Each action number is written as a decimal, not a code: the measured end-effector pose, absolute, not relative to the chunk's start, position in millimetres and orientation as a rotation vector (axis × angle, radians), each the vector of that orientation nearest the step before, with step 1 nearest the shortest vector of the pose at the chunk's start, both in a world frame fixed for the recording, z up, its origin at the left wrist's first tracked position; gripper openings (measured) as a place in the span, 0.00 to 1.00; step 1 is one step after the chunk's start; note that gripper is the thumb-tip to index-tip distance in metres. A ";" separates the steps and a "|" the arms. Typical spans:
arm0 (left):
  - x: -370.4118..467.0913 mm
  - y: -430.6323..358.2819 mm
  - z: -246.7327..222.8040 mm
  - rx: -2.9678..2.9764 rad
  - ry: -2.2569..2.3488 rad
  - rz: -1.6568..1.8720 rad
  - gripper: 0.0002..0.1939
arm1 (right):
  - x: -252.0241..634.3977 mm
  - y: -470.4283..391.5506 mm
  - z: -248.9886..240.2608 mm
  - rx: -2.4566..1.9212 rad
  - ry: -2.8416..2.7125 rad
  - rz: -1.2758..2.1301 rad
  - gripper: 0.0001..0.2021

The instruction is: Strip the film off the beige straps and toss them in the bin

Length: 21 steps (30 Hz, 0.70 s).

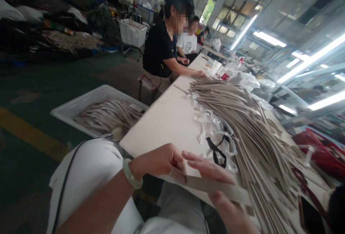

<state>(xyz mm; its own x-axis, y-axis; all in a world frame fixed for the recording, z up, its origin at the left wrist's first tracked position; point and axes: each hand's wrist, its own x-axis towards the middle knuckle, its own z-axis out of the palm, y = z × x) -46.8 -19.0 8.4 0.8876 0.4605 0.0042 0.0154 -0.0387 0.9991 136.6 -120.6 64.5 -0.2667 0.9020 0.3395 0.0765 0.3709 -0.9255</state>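
My left hand (172,160), with a pale green bangle (132,173) at the wrist, is closed on one end of a flat beige strap (226,188) above the table's near edge. Across the strap lies my right hand (210,169), its fingers long over the top and its thumb on the near side, so the strap runs between them. A large bundle of similar beige straps (250,130) covers the table's right part, close beside my right hand. White translucent strips (212,122) and a black strip (217,151) lie just beyond my hands.
A white bin (81,101) of straps stands on the floor left of the pale table (161,119). A person in black (159,43) sits farther along, one hand at the bundle's far end. At right are a phone (311,214) and a red bag (320,151).
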 end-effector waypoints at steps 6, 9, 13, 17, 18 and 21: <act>-46.9 -17.7 -4.0 1.475 0.511 0.325 0.12 | 158.0 -123.2 57.5 -0.925 -1.202 0.903 0.15; -43.3 -19.1 -0.7 1.458 0.497 0.324 0.10 | 154.8 -119.0 40.8 -1.136 -1.530 0.849 0.12; -41.1 -18.2 1.1 1.558 0.612 0.274 0.10 | 153.3 -113.1 38.9 -1.259 -1.410 1.054 0.13; -39.9 -16.2 -2.5 1.701 0.782 0.243 0.09 | 169.2 -105.3 56.2 -1.032 -0.935 0.979 0.17; -38.9 -16.2 -3.6 1.709 0.786 0.241 0.09 | 172.0 -103.9 57.5 -1.031 -0.896 0.925 0.19; -34.2 -16.7 -6.5 1.668 0.720 0.256 0.11 | 166.7 -103.0 46.3 -1.086 -0.971 0.950 0.25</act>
